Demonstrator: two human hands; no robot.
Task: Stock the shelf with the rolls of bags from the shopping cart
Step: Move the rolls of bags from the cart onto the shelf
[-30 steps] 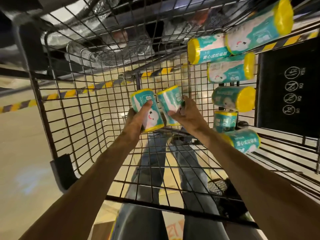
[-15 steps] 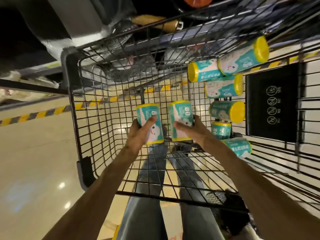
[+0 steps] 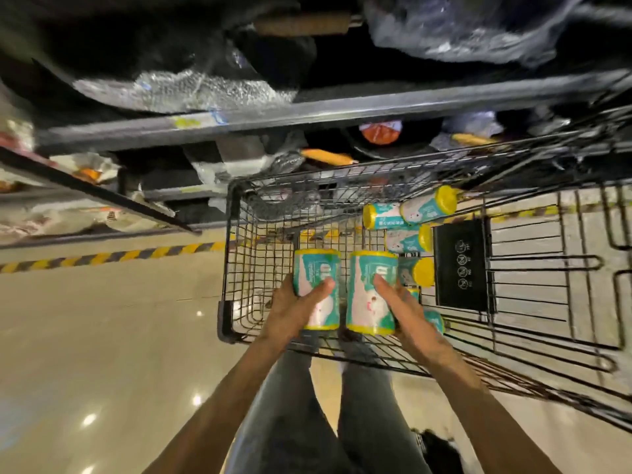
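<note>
Left hand: the left hand (image 3: 294,304) grips 1 roll of bags (image 3: 317,289), thumb laid across its printed front, fingers wrapped behind; the cylinder stands upright over the cart basket.
Right hand: the right hand (image 3: 405,311) grips a second roll (image 3: 371,292), thumb pressed on the front, fingers curled round the far side; it also stands upright, just beside the left one, and whether the 2 touch cannot be told.
Held rolls: smooth cylinders in a glossy teal and white printed wrapper, with a yellow band at top and bottom.
Rolls in the cart: more of the same kind lie on their sides against the right part of the basket, near the black panel; 2 at the top (image 3: 412,211) meet end to side, 1 below them (image 3: 408,239), 1 lower (image 3: 415,271) just behind the right-hand roll, and a part of another (image 3: 435,321) shows under the right wrist. Their round yellow ends face outward.
Shopping cart: the shopping cart (image 3: 239,254) is a dark wire grid with rounded corners and a solid corner bumper; the floor shows through the mesh.
Black panel: a flat matte rectangle (image 3: 461,265) on the cart with small white round symbols.
Shelf: a grey metal shelf edge (image 3: 273,116) runs across the top, with crinkled shiny plastic-wrapped goods (image 3: 191,90) above it, blurred.
Floor: polished beige floor (image 3: 102,336) with light spots, crossed by a yellow and black striped line (image 3: 113,256).
Legs: grey denim trousers (image 3: 297,422) below the cart.
</note>
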